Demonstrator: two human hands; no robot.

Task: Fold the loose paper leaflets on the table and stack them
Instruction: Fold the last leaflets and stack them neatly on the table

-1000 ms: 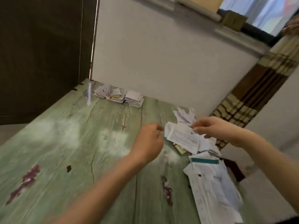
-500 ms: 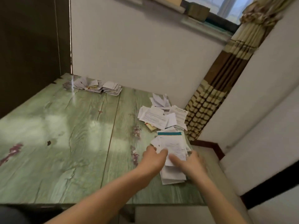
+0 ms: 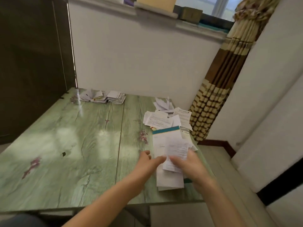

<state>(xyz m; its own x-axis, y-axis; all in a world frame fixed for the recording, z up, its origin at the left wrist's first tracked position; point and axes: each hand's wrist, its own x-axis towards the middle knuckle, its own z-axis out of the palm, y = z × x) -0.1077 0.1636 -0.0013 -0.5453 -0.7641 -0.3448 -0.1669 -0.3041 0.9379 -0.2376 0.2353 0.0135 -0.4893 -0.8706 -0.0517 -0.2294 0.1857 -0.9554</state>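
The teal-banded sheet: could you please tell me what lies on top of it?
A smaller leaflet overlaps the sheet's lower right, gripped by the right hand. Its near edge is hidden beneath them.

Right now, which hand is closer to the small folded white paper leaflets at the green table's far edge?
Left. The folded leaflets lie far ahead, leftward of the left hand; the right hand, gripping a white printed sheet, is farther right.

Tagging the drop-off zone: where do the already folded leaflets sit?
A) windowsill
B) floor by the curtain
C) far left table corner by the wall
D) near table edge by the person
C: the folded leaflets lie bunched at the table's far left corner against the wall, while the right hand pinches a printed leaflet over the near right pile.
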